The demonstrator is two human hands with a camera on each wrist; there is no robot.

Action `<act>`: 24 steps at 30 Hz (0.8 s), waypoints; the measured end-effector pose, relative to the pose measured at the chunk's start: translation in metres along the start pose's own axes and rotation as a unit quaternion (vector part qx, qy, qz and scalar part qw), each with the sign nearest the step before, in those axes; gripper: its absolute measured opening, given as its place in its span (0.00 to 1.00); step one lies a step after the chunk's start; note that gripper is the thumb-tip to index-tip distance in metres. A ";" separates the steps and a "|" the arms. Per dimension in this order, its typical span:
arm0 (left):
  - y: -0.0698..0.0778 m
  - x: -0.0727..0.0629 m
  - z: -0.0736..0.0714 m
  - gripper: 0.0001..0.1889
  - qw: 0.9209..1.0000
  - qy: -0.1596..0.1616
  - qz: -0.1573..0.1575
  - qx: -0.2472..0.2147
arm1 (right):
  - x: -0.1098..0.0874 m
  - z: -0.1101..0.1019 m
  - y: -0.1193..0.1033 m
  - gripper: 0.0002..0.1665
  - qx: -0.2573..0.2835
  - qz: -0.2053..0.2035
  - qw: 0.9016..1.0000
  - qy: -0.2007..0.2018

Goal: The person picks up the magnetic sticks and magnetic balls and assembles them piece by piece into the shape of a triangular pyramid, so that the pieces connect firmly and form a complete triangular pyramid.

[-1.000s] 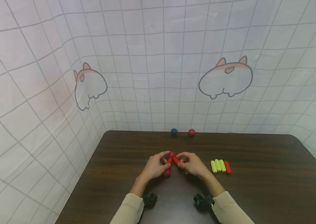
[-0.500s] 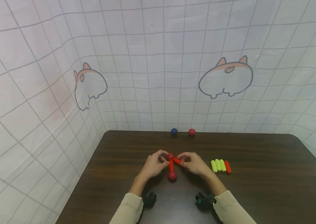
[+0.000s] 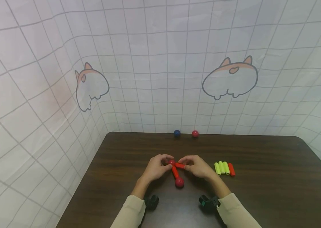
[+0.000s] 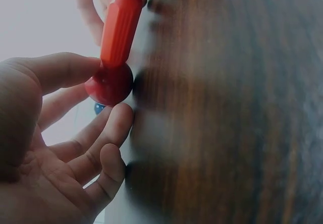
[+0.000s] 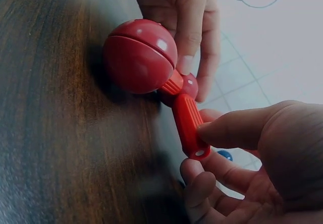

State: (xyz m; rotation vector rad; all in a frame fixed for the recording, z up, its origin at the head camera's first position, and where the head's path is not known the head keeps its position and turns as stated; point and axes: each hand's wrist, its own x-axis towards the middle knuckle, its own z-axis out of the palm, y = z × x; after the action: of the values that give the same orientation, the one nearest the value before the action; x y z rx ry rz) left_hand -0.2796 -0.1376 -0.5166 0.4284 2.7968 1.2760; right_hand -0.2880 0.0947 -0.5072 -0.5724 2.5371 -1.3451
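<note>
My left hand [image 3: 157,167] pinches a red ball [image 4: 111,85] between thumb and fingers, low over the dark table. From this ball a red rod [image 3: 175,173] runs toward the near side, ending in a second red ball [image 5: 139,57]. My right hand [image 3: 198,167] grips another red rod [image 5: 187,125] with thumb and fingers. One end of that rod meets the ball in my left hand; whether it is fully seated I cannot tell. The other end, with a pale round spot, faces my right fingers.
Several yellow-green rods [image 3: 222,168] and one red rod [image 3: 231,169] lie side by side on the right. At the table's back edge stand a blue ball [image 3: 177,133] and a red ball [image 3: 195,133]. A white grid-patterned cloth [image 3: 160,79] hangs behind.
The joined pieces have turned: the near ball swung right and nearer, while the pinched ball shifted slightly left. My left fingers moved from the joining rod to the ball. The right-hand rod lies more sideways.
</note>
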 end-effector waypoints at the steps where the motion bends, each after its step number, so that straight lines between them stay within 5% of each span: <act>1: 0.000 0.000 0.000 0.15 1.000 -0.001 0.001 0.000 | 0.000 0.000 0.000 0.15 -0.002 -0.003 1.000 -0.001; 12: -0.001 0.001 0.000 0.15 1.000 -0.012 0.006 0.002 | 0.002 -0.005 0.004 0.15 0.014 -0.026 1.000 -0.004; 24: -0.002 -0.001 -0.002 0.14 1.000 0.018 -0.006 0.010 | -0.004 -0.031 0.006 0.17 0.067 0.031 0.997 0.035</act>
State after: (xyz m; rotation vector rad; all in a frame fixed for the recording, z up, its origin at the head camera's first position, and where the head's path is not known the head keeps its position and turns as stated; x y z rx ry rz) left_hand -0.2791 -0.1406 -0.5174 0.3933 2.8397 1.2682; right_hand -0.2973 0.1227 -0.4943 -0.4258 2.4731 -1.5232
